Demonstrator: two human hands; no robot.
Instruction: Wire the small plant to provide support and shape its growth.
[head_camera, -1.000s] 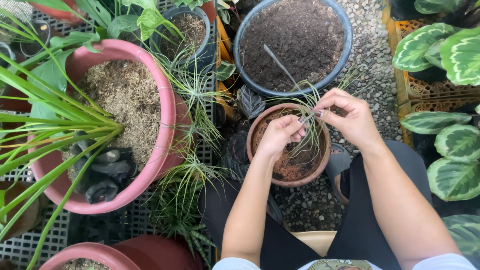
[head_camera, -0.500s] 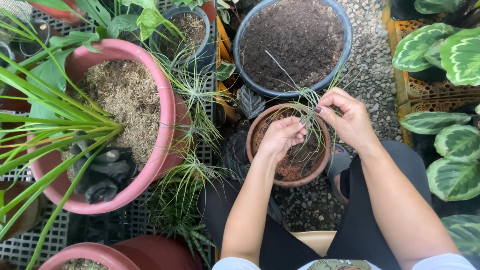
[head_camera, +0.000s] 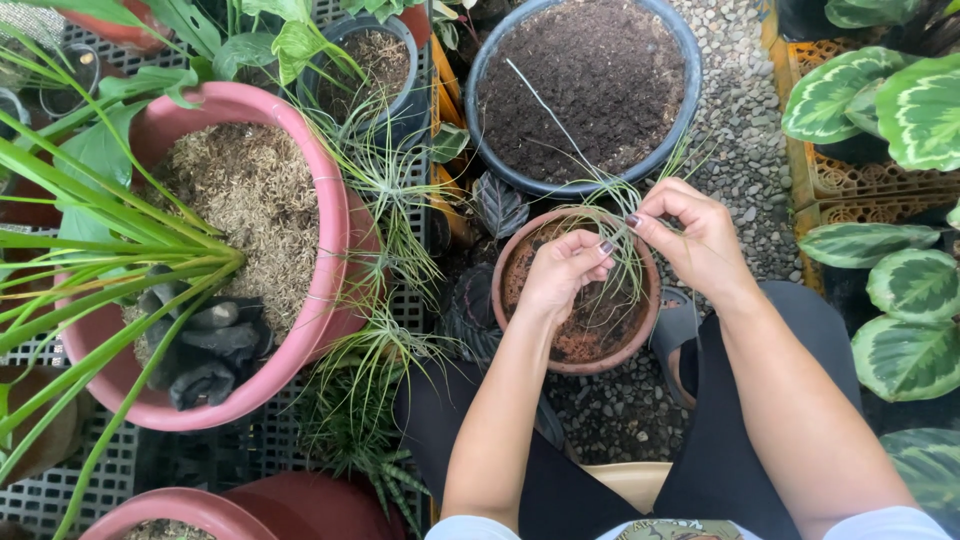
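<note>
A small brown clay pot (head_camera: 640, 345) with dark soil sits on gravel between my knees. Over it I hold a thin, spiky grass-like plant (head_camera: 622, 255) with long narrow leaves. My left hand (head_camera: 562, 272) pinches its leaves from the left, fingers curled, above the pot's middle. My right hand (head_camera: 692, 235) grips the same plant from the right, at the pot's far rim. One long thin leaf sticks up over the blue pot behind.
A large blue-rimmed pot (head_camera: 590, 85) of dark soil stands just behind. A big pink pot (head_camera: 330, 250) with dry mulch and a long-leaved plant fills the left. Spiky small plants (head_camera: 385, 190) lie between. Striped-leaf plants (head_camera: 890, 200) crowd the right, gravel (head_camera: 740, 110) beside them.
Both hands stayed over the clay pot and shifted their grip on the thin plant slightly; the plant's leaves moved a little. The pots have not moved.
</note>
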